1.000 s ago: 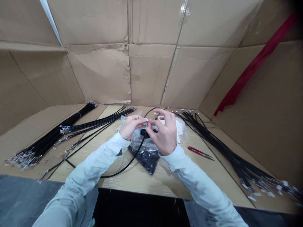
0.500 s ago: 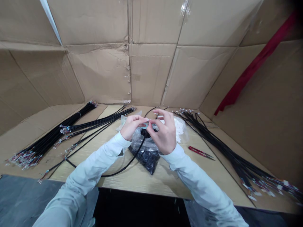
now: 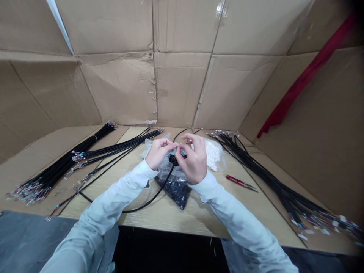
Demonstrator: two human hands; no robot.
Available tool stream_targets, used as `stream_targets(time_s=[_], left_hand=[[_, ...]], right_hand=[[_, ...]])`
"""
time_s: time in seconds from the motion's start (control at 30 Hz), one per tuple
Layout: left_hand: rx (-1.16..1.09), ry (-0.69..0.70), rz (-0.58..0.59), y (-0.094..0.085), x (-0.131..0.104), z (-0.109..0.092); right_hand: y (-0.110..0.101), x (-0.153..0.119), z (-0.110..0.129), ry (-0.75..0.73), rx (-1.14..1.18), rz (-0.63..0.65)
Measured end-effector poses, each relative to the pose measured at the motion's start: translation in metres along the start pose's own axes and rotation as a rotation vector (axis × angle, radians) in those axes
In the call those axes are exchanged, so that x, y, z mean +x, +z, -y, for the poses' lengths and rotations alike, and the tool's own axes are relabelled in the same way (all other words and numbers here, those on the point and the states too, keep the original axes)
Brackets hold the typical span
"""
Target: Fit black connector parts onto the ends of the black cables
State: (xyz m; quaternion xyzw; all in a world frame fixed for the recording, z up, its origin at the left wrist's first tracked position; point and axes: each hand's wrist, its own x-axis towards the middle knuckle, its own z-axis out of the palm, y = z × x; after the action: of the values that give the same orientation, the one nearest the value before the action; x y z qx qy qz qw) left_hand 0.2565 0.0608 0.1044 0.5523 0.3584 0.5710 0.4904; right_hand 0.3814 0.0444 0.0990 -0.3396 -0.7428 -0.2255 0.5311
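My left hand [image 3: 158,153] and my right hand [image 3: 196,159] meet fingertip to fingertip above the table. Both pinch at the thin wire end of a black cable [image 3: 162,189], which hangs down from between them and curves left over the table's front part. A small pale piece shows at the fingertips, too small to make out. My right hand's thumb and index finger are pressed together, its other fingers raised. Beneath the hands lies a clear plastic bag of small black parts [image 3: 174,191]. A clear bag of white parts [image 3: 215,155] is just behind my right hand.
Red-handled thread snips [image 3: 241,183] lie right of the bags. A thick bundle of black cables [image 3: 71,159] and a smaller bundle [image 3: 122,147] are on the left. More black cables with white connectors [image 3: 264,178] fan out on the right. Cardboard walls [image 3: 182,87] enclose the table.
My right hand has shifted slightly left and its raised fingers have come in closer. My left hand stays nearly in place, still pinching.
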Motion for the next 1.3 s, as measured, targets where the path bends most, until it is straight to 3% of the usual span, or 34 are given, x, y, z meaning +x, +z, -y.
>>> stream_targets(time_s=[0.1,0.3,0.53,0.83,1.07,1.3], left_hand=[[-0.025,-0.018,-0.015,-0.001,0.001,-0.002],[-0.092,-0.042,-0.035,-0.004,0.001,-0.009],[0.017,0.051,-0.046,0.0,-0.004,-0.013],[0.277,0.252,-0.055,0.0,-0.006,-0.003],[0.133,0.136,-0.001,-0.004,0.0,-0.003],[0.129,0.105,-0.028,-0.005,0.001,-0.005]], right_hand=[[0.002,0.0,-0.002,0.011,0.03,-0.003],[0.001,0.002,-0.003,0.179,0.106,-0.006],[0.0,0.004,-0.002,0.289,0.176,0.017],[0.0,0.0,0.002,0.17,0.084,0.004],[0.005,-0.002,-0.001,0.147,0.117,-0.006],[0.007,-0.003,0.0,0.094,0.104,-0.047]])
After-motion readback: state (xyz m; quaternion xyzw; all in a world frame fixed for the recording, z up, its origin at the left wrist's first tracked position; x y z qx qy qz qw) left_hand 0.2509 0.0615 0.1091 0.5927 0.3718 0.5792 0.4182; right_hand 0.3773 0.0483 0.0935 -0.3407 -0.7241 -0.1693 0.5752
